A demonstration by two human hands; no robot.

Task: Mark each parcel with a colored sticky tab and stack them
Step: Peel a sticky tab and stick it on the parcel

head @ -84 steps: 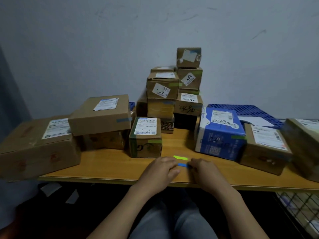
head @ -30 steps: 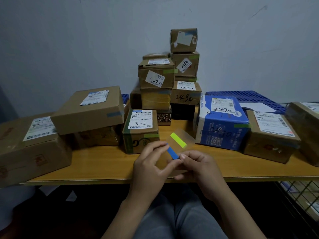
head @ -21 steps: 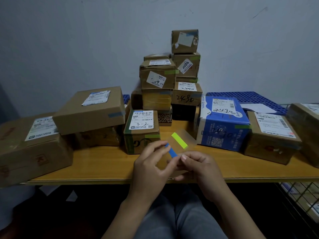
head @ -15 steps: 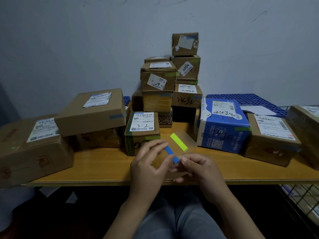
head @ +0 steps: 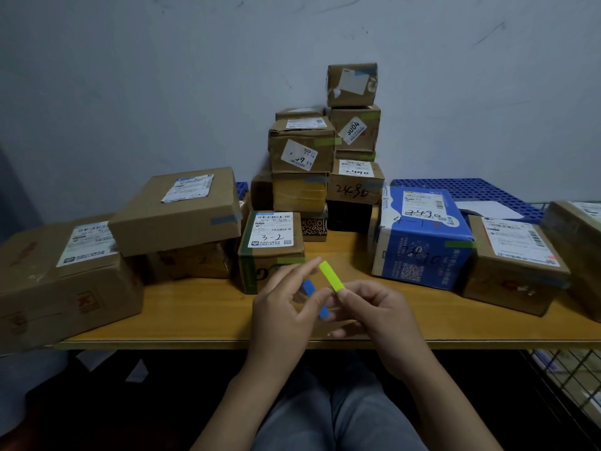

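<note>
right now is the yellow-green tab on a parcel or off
Off: the right hand pinches the yellow-green tab, clear of every parcel.

parcels [head: 175,209] ~17 | green tab [head: 331,276] x1 | blue tab [head: 308,287] x1 | L hand [head: 281,312] x1 | R hand [head: 382,312] x1

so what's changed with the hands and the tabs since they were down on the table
The tab sheet came up off the table into both hands. The right hand pinches it at the lower end of the green tab; the left hand shifted its forefinger from the blue tab up to the green one's top end. The parcels stayed put.
</note>
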